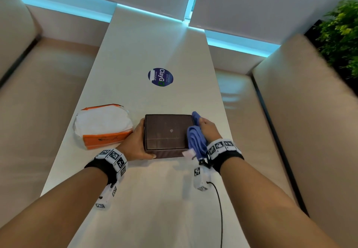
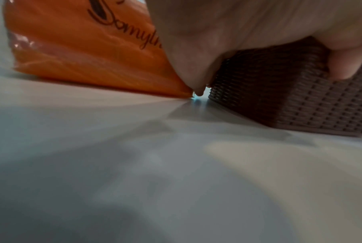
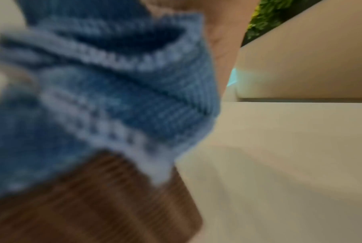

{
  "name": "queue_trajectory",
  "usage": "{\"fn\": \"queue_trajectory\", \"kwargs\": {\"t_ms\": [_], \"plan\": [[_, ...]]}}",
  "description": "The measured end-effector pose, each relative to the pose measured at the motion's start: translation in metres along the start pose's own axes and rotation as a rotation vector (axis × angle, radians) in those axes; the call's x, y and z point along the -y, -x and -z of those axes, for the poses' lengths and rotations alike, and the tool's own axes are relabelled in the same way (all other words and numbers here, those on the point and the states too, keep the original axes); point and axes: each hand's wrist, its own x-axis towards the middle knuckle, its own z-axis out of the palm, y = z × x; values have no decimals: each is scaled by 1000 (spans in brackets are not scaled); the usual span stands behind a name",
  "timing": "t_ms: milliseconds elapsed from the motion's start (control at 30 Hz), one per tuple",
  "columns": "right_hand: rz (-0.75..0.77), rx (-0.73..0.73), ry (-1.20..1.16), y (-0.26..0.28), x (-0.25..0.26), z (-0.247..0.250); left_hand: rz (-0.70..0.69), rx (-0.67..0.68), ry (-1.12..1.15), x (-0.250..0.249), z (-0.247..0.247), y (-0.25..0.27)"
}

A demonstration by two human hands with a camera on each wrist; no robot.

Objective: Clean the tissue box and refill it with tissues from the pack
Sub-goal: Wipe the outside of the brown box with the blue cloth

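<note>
The brown woven tissue box (image 1: 166, 134) sits on the white table (image 1: 155, 199), apparently bottom up, no slot showing. The left hand (image 1: 136, 143) grips the box's left side, thumb curled on the near wall. The right hand (image 1: 208, 129) holds a folded blue cloth (image 1: 195, 139) pressed against the box's right edge; its fingers are hidden, so their closure cannot be confirmed. The orange tissue pack (image 1: 102, 125) lies just left of the box, opened. Recommended: keep the bracing grip firm, wipe along the weave, work each wall in turn, and keep the cloth clear of the pack
</note>
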Motion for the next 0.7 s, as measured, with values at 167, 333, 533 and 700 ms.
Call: {"fn": "queue_trajectory", "kwargs": {"t_ms": [167,333,533,700], "plan": [[129,-128,87,4,-52,6,-8,56,-33,-3,10,-5],[265,-136,533,-10,-65,9,-16,87,-32,-2,19,-15],[99,-115,827,-15,-65,-1,-35,73,-9,0,23,-29],[63,-37,868,-18,-75,-17,-48,74,-2,3,25,-36]]}}
